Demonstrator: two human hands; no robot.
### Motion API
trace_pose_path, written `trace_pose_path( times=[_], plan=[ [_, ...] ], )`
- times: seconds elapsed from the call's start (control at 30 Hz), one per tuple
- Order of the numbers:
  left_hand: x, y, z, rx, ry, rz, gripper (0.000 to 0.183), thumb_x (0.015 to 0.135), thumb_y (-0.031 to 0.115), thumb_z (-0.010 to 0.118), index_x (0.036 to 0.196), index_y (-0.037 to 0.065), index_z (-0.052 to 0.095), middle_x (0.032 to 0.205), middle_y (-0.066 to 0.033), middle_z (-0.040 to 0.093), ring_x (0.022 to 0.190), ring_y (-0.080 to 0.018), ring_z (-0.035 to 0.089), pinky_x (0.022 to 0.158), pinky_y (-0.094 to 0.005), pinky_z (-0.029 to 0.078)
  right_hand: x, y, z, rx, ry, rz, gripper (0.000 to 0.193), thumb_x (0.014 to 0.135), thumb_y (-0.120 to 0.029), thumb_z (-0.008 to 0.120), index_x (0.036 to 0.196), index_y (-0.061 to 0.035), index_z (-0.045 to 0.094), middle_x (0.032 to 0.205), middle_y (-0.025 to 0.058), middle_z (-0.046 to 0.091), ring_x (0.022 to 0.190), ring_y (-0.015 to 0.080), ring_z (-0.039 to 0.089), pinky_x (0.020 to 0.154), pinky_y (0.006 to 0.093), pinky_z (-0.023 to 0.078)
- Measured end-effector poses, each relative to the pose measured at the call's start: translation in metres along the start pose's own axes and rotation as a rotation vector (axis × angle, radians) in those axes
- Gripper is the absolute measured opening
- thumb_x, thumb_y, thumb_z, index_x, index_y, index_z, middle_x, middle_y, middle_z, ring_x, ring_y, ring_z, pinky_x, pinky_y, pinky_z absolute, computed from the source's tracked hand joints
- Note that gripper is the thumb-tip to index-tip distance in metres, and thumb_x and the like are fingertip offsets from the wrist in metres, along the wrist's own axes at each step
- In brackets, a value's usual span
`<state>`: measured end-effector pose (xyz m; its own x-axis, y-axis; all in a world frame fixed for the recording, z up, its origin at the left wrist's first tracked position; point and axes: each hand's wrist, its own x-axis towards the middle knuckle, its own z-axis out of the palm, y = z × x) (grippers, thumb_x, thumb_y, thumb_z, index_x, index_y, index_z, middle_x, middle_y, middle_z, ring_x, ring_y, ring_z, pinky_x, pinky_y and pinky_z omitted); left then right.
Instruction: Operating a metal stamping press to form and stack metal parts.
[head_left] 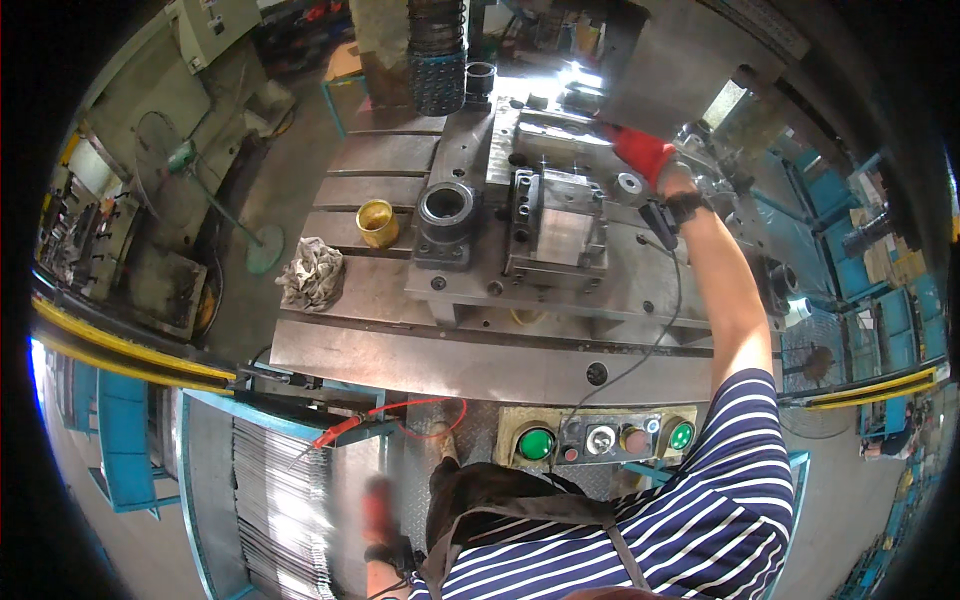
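Observation:
My right hand point(642, 153), in a red glove, reaches far over the press bed to the back right part of the metal die point(565, 222). Its fingertips are near a shiny flat metal piece point(565, 128), but glare and the glove hide whether they grip it. My left hand point(378, 508), also red-gloved, is low at my left side and smeared by motion. It is beside a stack of thin metal strips point(280, 500) in a blue-framed rack point(195, 480). Its fingers cannot be made out.
A round guide bushing point(446, 205), a yellow pot point(377, 223) and a crumpled rag point(312, 273) sit on the bed's left. A red-handled tool point(340, 432) with a red coiled hose lies near the rack. A control panel point(600, 437) with green buttons is before me.

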<state>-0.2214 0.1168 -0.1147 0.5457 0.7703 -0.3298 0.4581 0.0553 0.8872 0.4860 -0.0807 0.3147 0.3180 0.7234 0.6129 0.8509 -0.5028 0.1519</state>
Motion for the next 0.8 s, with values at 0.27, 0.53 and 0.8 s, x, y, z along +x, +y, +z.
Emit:
trace_pose_path(
  times=[0.27, 0.53, 0.8],
  plan=[
    [0.013, -0.013, 0.005, -0.068, -0.008, -0.129, 0.022, 0.09, 0.026, 0.062, 0.104, 0.011, 0.065, 0.079, 0.0068, 0.057, 0.064, -0.0054, 0.046, 0.055, -0.0229, 0.036, -0.01, -0.002, 0.023, 0.148, 0.08, 0.071, 0.021, 0.084, -0.022, 0.057, 0.095, -0.0071, 0.066, 0.09, 0.0151, 0.067, 0.083, 0.0353, 0.063, 0.075, 0.0431, 0.05],
    [0.006, -0.009, 0.009, -0.058, 0.006, -0.209, 0.026, 0.089, 0.031, 0.061, 0.108, 0.014, 0.064, 0.077, 0.0079, 0.056, 0.063, -0.0054, 0.045, 0.054, -0.0224, 0.034, -0.004, 0.022, 0.018, -0.237, 0.093, -0.167, 0.021, 0.084, -0.024, 0.057, 0.094, -0.0081, 0.067, 0.089, 0.0126, 0.068, 0.083, 0.0346, 0.064, 0.072, 0.0423, 0.05],
    [0.006, 0.034, 0.017, -0.158, -0.045, -0.331, 0.029, 0.09, 0.03, 0.061, 0.112, 0.011, 0.064, 0.088, 0.0051, 0.06, 0.071, -0.0068, 0.049, 0.06, -0.0247, 0.038, -0.013, 0.056, 0.028, 0.08, 0.06, 0.017, 0.025, 0.081, -0.025, 0.06, 0.096, -0.0057, 0.066, 0.092, 0.017, 0.067, 0.087, 0.036, 0.063, 0.075, 0.0416, 0.051]
  ],
)
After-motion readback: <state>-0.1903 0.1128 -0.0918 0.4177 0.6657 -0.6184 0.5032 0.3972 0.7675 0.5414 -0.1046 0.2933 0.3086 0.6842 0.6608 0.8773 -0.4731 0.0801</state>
